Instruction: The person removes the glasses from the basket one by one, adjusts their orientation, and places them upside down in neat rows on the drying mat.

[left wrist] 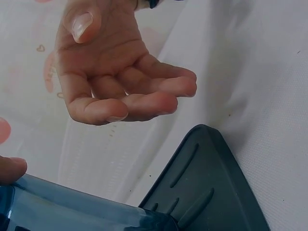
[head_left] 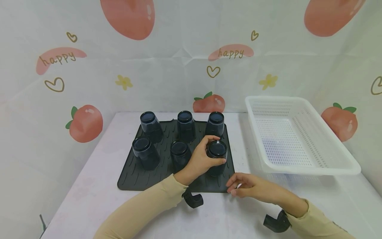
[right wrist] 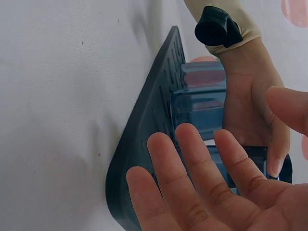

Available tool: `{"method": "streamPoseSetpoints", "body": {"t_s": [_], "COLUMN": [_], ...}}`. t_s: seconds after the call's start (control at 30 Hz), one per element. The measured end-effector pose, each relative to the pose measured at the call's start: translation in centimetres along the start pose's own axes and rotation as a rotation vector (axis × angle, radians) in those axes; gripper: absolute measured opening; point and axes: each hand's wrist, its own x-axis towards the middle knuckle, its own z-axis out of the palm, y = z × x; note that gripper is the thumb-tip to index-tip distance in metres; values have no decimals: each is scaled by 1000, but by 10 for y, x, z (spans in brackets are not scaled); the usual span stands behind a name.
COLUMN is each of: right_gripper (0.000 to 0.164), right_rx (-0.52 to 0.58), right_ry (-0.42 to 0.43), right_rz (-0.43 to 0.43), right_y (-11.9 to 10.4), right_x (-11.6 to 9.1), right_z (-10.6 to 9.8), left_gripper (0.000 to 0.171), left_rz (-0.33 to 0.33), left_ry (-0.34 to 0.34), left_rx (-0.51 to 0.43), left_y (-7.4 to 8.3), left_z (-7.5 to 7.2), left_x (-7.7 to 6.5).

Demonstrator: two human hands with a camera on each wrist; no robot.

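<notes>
My left hand (head_left: 199,162) grips a dark blue glass (head_left: 217,150) at the front right of a black ridged drying mat (head_left: 140,182). Thumb and fingers curl round its upper part. The glass stands upside down, its base on top. In the left wrist view, a fingertip rests at one end of this glass (left wrist: 72,204). My right hand (head_left: 255,189) is beside the mat's front right corner, fingers loosely bent and holding nothing. The right wrist view shows the right hand's spread fingers (right wrist: 166,163) in front of the mat and glasses.
Several more upside-down glasses (head_left: 185,126) stand in two rows on the mat, one (head_left: 180,154) close to the left wrist. A white perforated plastic basket (head_left: 310,170) sits at the right of the white-covered table (head_left: 89,199). A printed cloth (head_left: 167,79) hangs behind.
</notes>
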Motion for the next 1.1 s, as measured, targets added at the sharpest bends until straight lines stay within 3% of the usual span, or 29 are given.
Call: {"method": "streamPoseSetpoints", "body": {"t_s": [1.1], "right_gripper": [32], "right_rx": [24], "right_ry": [-7], "right_rz": [15], "right_y": [2], "right_x": [-1], "right_z": [0], "left_gripper": [71], "left_rz": [7], "left_ry": [-22], "left_rx": [-13], "left_y": [0], "left_z": [-1], "left_x": [3]}}
